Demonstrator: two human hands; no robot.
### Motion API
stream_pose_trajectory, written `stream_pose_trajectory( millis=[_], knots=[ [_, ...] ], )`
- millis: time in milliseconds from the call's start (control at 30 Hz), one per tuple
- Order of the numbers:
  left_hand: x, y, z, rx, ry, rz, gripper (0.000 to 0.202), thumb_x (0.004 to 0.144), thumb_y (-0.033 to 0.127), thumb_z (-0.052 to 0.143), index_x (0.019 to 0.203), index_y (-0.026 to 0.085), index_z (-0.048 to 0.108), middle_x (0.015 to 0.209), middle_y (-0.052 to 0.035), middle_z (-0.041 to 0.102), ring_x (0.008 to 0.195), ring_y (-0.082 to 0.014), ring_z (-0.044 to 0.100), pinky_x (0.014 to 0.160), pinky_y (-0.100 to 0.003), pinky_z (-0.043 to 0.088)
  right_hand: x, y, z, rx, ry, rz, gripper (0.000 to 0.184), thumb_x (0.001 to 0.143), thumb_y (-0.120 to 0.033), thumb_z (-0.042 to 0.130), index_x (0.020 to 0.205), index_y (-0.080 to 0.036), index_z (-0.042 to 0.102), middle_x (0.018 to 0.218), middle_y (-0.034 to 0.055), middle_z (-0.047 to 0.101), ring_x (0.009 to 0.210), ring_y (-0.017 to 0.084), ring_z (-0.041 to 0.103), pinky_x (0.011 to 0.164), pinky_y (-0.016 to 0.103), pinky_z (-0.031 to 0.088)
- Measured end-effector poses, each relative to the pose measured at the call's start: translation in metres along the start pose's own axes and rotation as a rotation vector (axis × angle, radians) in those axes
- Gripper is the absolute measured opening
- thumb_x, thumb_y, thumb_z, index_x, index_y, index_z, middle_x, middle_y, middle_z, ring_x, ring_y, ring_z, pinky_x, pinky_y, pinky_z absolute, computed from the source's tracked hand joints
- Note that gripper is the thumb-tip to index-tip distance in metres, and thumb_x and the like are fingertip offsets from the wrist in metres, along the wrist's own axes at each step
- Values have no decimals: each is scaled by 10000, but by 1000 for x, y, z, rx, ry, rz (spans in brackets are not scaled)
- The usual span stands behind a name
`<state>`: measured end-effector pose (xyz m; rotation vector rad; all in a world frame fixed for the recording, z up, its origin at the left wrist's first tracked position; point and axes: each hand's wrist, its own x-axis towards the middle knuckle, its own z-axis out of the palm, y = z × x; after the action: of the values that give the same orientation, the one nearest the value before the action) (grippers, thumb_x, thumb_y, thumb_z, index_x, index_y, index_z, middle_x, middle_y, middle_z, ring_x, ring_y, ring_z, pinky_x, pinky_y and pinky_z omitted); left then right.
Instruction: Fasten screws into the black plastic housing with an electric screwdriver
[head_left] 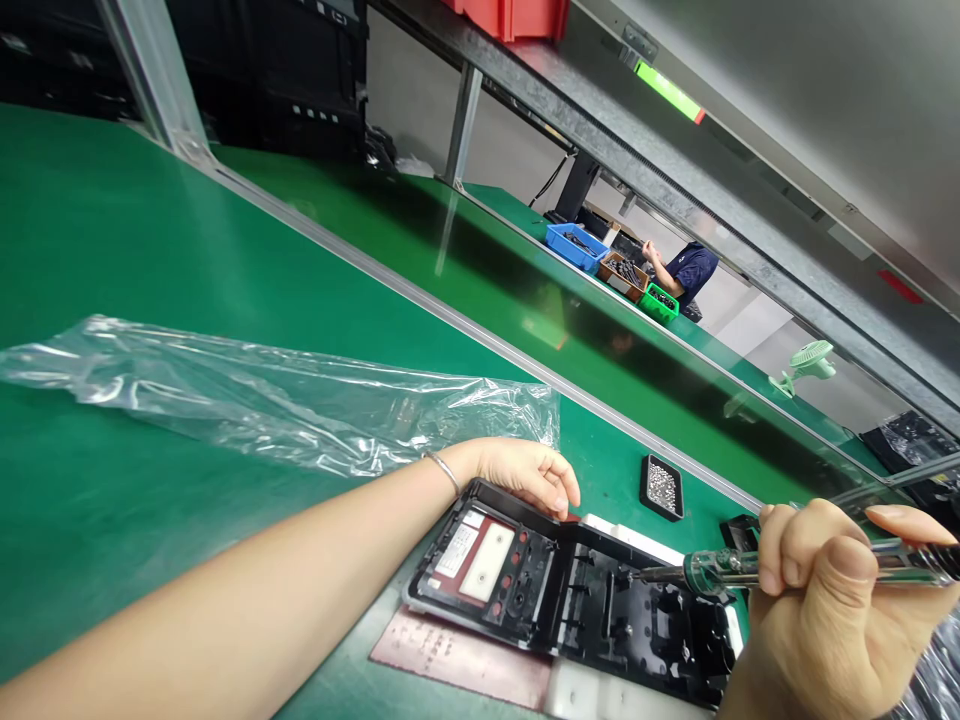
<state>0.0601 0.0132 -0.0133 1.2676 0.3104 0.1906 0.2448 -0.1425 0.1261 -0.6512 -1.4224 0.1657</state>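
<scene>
My left hand rests on the far edge of a black plastic housing, its fingers curled over the rim and pressing on it. The housing lies open-side up on a white and brown fixture, showing a red board and a white label inside. My right hand is closed around a green-handled screwdriver. Its metal tip points left and touches the inside of the housing near the middle.
A clear plastic bag lies on the green mat to the left. A small black tray of screws sits beyond the housing. Farther along the line, a person in dark blue works beside blue, brown and green bins.
</scene>
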Motion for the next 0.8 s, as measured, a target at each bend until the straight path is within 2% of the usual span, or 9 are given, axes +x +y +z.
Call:
stream_pose_trajectory(
  millis=[800],
  knots=[
    [1, -2, -2, -8, -26, 18, 335, 641, 335, 826, 908, 187, 689, 806, 5, 731, 735, -82, 671, 666, -129, 520, 1, -2, -1, -1, 4, -2, 170, 961, -103, 466, 1082, -144, 353, 581, -52, 304, 453, 62, 325, 457, 165, 318]
  ],
)
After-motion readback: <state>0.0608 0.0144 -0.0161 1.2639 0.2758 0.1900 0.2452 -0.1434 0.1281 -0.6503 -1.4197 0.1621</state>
